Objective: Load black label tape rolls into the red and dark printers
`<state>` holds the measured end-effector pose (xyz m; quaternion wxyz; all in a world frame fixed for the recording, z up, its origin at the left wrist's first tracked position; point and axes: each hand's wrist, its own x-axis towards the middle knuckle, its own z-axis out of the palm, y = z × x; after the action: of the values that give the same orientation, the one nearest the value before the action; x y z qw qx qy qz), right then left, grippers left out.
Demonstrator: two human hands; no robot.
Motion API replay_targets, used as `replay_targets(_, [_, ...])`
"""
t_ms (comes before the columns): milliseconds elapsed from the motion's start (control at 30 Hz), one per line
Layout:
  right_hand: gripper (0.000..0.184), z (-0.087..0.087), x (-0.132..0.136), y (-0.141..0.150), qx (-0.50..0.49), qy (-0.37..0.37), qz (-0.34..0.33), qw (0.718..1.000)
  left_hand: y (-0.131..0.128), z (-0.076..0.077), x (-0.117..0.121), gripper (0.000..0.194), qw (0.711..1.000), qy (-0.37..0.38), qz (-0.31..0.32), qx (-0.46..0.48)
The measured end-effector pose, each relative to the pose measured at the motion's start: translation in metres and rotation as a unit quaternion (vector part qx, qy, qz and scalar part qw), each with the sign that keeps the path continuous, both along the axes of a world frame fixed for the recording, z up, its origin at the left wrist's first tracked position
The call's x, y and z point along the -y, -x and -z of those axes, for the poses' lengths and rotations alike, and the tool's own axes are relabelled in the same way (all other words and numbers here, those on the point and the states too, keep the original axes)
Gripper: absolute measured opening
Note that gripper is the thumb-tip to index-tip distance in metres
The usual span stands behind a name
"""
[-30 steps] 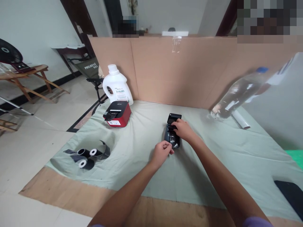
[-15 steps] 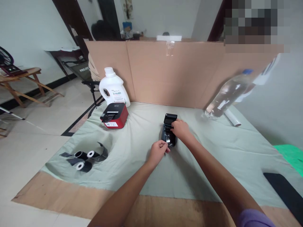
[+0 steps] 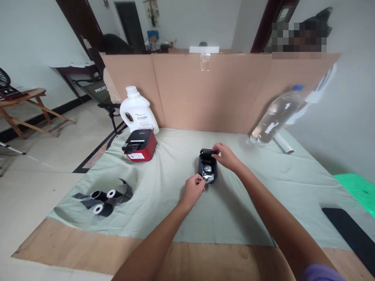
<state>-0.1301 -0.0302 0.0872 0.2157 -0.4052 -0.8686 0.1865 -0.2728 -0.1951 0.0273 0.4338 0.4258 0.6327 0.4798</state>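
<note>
Both pinching, right grip (image 3: 225, 156) holds black device's (image 3: 208, 168) lid (image 3: 206, 152), left grip (image 3: 193, 190) its near edge

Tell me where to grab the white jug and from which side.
Probably best by its loop handle, coming from the left: the white jug stands with that handle facing left, while the red-and-black device in front hides part of its base.

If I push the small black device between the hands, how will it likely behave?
The black device probably keeps its shape, as its casing looks rigid. Its lid, partly raised with the right hand at its edge, may swing if knocked. The black film in the open compartment looks thin and shiny, so it would likely crinkle easily.
</note>
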Motion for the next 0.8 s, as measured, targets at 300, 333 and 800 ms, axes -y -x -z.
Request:
replay_targets(300, [0.018,0.01,0.022,-0.006,0.026,0.088,0.041,0.995,-0.001,-0.003,0.003,0.018,0.991,-0.011,0.019,-0.135])
replay_targets(333, [0.025,0.01,0.018,-0.004,0.037,0.109,0.068,0.991,-0.001,-0.003,0.003,0.019,0.99,-0.008,0.019,-0.138])
replay_targets(800, [0.047,0.026,-0.001,0.007,0.057,0.269,0.12,0.954,0.019,-0.005,-0.011,0.016,0.99,-0.011,0.0,-0.142])
